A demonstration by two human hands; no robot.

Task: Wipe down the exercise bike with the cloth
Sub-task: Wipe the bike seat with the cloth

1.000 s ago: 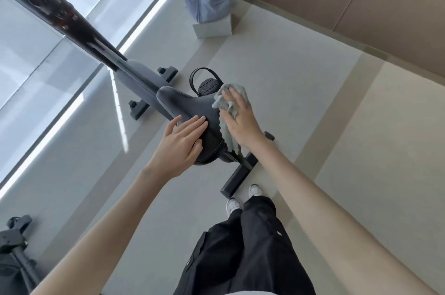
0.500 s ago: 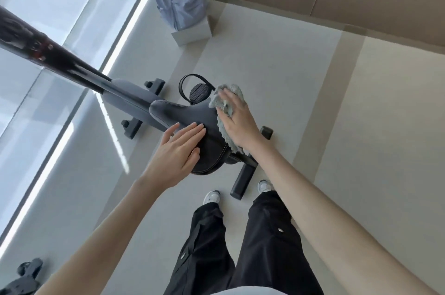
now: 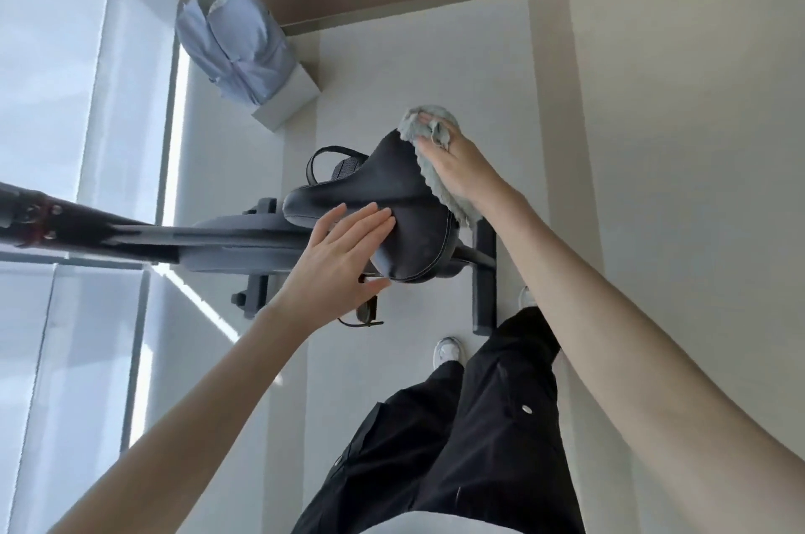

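Care is needed at the edge of the seat (image 3: 392,202), which seems to be the part being wiped now. The cloth (image 3: 438,180) is pressed on the right edge of the seat by the right hand (image 3: 464,169), and a fold of it is held between the fingers (image 3: 433,152). The left hand (image 3: 339,254) is laid flat on the near side of the seat, with fingers straight and nothing gripped. To do this well, the seat should be held steady by the flat hand while the cloth is pushed along the edge in long, firm strokes. The cloth should be spread out wide, so more is cleaned at once. The spot under the left hand should not be missed. The rest of the exercise bike (image 3: 235,237) may need wiping too.
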